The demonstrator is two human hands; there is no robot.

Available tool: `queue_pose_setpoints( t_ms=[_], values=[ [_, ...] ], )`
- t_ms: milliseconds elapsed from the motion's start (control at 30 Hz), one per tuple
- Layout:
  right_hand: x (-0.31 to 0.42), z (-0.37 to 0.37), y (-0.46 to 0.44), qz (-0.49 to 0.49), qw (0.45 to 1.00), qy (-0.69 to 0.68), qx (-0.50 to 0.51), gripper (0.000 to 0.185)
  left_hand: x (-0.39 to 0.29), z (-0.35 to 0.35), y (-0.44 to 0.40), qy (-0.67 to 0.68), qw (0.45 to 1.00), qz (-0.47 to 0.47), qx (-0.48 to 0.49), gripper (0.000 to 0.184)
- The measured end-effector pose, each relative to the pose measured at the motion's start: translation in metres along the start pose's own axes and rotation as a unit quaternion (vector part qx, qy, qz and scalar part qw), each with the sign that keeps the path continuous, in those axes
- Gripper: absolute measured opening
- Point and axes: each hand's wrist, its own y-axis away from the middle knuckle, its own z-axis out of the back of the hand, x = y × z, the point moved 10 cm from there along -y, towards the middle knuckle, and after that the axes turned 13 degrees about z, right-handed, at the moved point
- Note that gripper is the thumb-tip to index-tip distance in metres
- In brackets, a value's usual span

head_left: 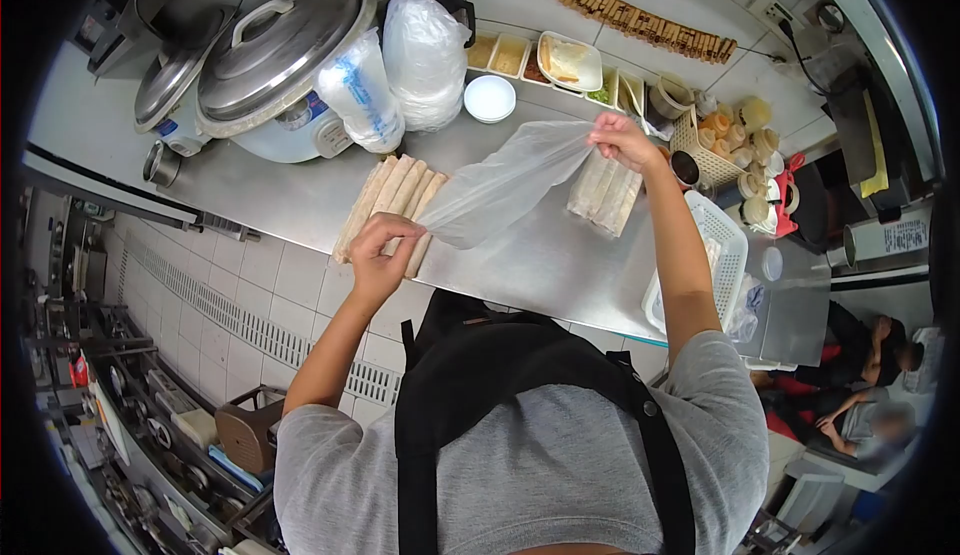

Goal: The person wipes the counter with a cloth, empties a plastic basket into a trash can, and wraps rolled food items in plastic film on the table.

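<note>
A clear plastic bag (505, 185) is stretched in the air between my two hands. My left hand (382, 253) pinches its lower left end, right in front of several long pale rolls (395, 190) lying side by side on the steel counter (500, 280). Higher up on the right, my right hand (622, 140) pinches the bag's other end. Just below that hand lies a second group of pale rolls (605, 195), which looks wrapped in clear plastic. Whether the stretched bag is open at either end, I cannot tell.
Large rice cookers (290, 65) and bundles of plastic bags (428, 55) stand at the back left. A white bowl (490, 99) sits near food trays (510, 55). To the right are a white basket (720, 245) and bottles in a crate (700, 145). Two people sit at far right.
</note>
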Motion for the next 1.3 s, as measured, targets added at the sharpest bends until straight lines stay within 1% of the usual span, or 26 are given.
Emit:
queue_pose_setpoints(
  t_ms=[67, 200, 267, 333, 400, 433, 467, 500, 533, 567, 600, 633, 667, 700, 733, 767, 800, 833, 867, 900, 933, 1000, 1067, 1167, 1267, 1300],
  values=[
    [0.005, 0.012, -0.003, 0.039, 0.998, -0.047, -0.02, 0.014, -0.036, -0.014, 0.01, -0.088, 0.988, -0.125, 0.02, 0.014],
    [0.024, 0.043, 0.011, 0.115, 0.974, -0.184, -0.07, 0.012, -0.055, -0.043, 0.031, -0.084, 0.968, -0.229, 0.066, 0.023],
    [0.024, 0.082, 0.022, 0.154, 0.948, -0.247, -0.131, 0.008, -0.046, -0.055, 0.044, -0.112, 0.961, -0.232, 0.104, 0.024],
    [0.026, 0.086, 0.036, 0.136, 0.965, -0.201, -0.096, 0.008, -0.041, -0.07, 0.058, -0.14, 0.952, -0.236, 0.139, 0.025],
    [0.019, 0.085, 0.038, 0.104, 0.978, -0.162, -0.084, 0.013, -0.023, -0.116, 0.082, -0.154, 0.91, -0.18, 0.34, 0.014],
    [0.002, 0.077, 0.04, 0.014, 0.991, -0.097, -0.093, 0.02, -0.023, -0.121, 0.084, -0.152, 0.911, -0.178, 0.34, 0.014],
    [-0.016, 0.07, 0.045, -0.077, 0.992, -0.029, -0.101, 0.029, -0.012, -0.128, 0.083, -0.104, 0.917, -0.094, 0.373, 0.014],
    [-0.022, 0.06, 0.041, -0.08, 0.991, -0.029, -0.103, 0.029, 0.0, -0.135, 0.083, -0.054, 0.914, -0.01, 0.402, 0.015],
    [-0.034, 0.048, 0.035, -0.117, 0.989, 0.044, -0.074, 0.043, 0.015, -0.133, 0.077, -0.028, 0.909, 0.068, 0.411, 0.017],
    [-0.045, 0.036, 0.03, -0.154, 0.98, 0.116, -0.043, 0.058, 0.029, -0.123, 0.064, -0.053, 0.93, 0.06, 0.359, 0.017],
    [-0.046, 0.023, 0.023, -0.155, 0.98, 0.115, -0.045, 0.058, 0.038, -0.106, 0.046, -0.143, 0.958, 0.02, 0.247, 0.022],
    [-0.054, 0.016, 0.022, -0.221, 0.944, 0.244, -0.02, 0.07, 0.043, -0.088, 0.032, -0.232, 0.964, -0.02, 0.129, 0.026],
    [-0.058, 0.011, 0.02, -0.283, 0.886, 0.368, 0.007, 0.082, 0.056, -0.084, 0.028, -0.233, 0.964, -0.021, 0.129, 0.026],
    [-0.067, 0.0, 0.011, -0.281, 0.886, 0.368, 0.008, 0.082, 0.07, -0.067, 0.021, -0.358, 0.933, -0.025, 0.043, 0.032],
    [-0.062, 0.005, -0.005, -0.233, 0.81, 0.538, -0.018, 0.089, 0.078, -0.051, 0.017, -0.474, 0.879, -0.028, -0.045, 0.038],
    [-0.048, 0.005, -0.019, -0.175, 0.703, 0.688, -0.044, 0.096, 0.09, -0.045, 0.015, -0.475, 0.878, -0.027, -0.046, 0.038],
    [-0.053, 0.006, -0.033, -0.173, 0.704, 0.688, -0.043, 0.096, 0.128, -0.038, 0.011, -0.429, 0.896, 0.113, 0.021, 0.04],
    [-0.066, -0.001, -0.048, -0.171, 0.785, 0.595, -0.021, 0.095, 0.162, -0.037, 0.017, -0.37, 0.89, 0.252, 0.088, 0.043],
    [-0.078, -0.01, -0.06, -0.166, 0.853, 0.494, 0.001, 0.095, 0.168, -0.038, 0.014, -0.371, 0.889, 0.254, 0.085, 0.043],
    [-0.078, -0.02, -0.064, -0.165, 0.854, 0.494, 0.005, 0.095, 0.185, -0.041, 0.02, -0.171, 0.913, 0.362, 0.077, 0.04],
    [-0.079, -0.03, -0.065, -0.185, 0.862, 0.473, 0.009, 0.085, 0.203, -0.048, 0.03, 0.039, 0.89, 0.451, 0.063, 0.036],
    [-0.087, -0.041, -0.072, -0.2, 0.869, 0.453, 0.017, 0.075, 0.211, -0.052, 0.026, 0.056, 0.905, 0.417, 0.063, 0.033],
    [-0.123, -0.042, -0.079, -0.223, 0.953, 0.205, -0.022, 0.047, 0.205, -0.051, 0.022, 0.075, 0.918, 0.385, 0.059, 0.028],
    [-0.121, -0.029, -0.074, -0.311, 0.944, 0.109, -0.006, 0.031, 0.189, -0.036, 0.03, 0.073, 0.923, 0.374, 0.058, 0.025],
    [-0.094, 0.004, -0.075, -0.277, 0.915, 0.287, -0.063, 0.027, 0.187, -0.011, 0.05, 0.093, 0.918, 0.384, 0.049, 0.023],
    [-0.099, 0.009, -0.076, -0.276, 0.915, 0.286, -0.064, 0.027, 0.187, -0.008, 0.053, 0.092, 0.918, 0.383, 0.049, 0.023]
  ],
)
